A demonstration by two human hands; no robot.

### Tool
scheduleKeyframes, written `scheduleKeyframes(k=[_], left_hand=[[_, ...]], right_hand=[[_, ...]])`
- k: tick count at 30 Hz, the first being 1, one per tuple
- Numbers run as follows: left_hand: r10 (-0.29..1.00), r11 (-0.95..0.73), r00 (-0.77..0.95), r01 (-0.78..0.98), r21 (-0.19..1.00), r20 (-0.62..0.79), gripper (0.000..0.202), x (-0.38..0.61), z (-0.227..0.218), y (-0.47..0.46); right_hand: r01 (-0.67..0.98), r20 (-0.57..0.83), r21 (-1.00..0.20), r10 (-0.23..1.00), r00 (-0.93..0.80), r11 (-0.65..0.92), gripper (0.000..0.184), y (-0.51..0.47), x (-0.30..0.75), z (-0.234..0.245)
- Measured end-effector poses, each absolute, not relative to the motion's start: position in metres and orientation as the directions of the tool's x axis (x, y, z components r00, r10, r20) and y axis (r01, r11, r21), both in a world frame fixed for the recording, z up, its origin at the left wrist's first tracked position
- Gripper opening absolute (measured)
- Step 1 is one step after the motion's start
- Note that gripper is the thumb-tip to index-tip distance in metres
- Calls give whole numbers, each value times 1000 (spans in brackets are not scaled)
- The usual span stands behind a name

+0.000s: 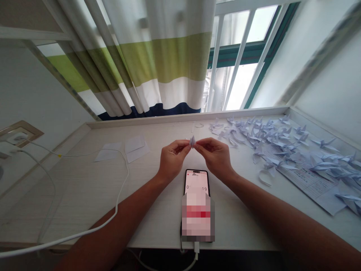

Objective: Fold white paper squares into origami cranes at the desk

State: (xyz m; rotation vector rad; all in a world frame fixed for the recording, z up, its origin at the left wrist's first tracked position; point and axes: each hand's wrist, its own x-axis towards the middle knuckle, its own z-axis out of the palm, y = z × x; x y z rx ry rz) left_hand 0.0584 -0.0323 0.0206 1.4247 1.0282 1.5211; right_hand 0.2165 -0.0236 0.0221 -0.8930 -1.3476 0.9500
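Observation:
My left hand point(171, 158) and my right hand point(216, 154) meet above the white desk point(84, 180), both pinching a small folded piece of pale lilac paper point(192, 141) between thumb and fingertips. The paper stands up between the two pinches, clear of the desk. Right below the hands lies a phone point(196, 195) with its screen lit.
Several folded paper cranes point(282, 143) lie spread over the right side of the desk, some on a printed sheet point(307, 178). Two flat white paper squares point(124, 148) lie at the back left. A white cable point(118, 203) curves across the left. Curtain and window stand behind.

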Motion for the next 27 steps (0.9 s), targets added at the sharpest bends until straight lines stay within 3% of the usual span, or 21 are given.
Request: scheduleKeyframes(k=[6,11,20,27], left_hand=[[938,-337,-115,-96,936,326,26,61,21,-31],[933,-349,-119,-66,935,340,25,61,23,-34],[930,-358,-106,-33,933,353,23,63,18,-35],[953,-284,-143,-122,951,266,30,66,21,-35]], right_hand=[[-69,369,-927,929,-7,368,34,-25,215,22],[-52,391,-920,918,-72,388,32,-28,214,25],[33,450,-892,892,-40,452,21,-29,214,23],[-85,402,-912,915,25,402,16,-23,212,19]])
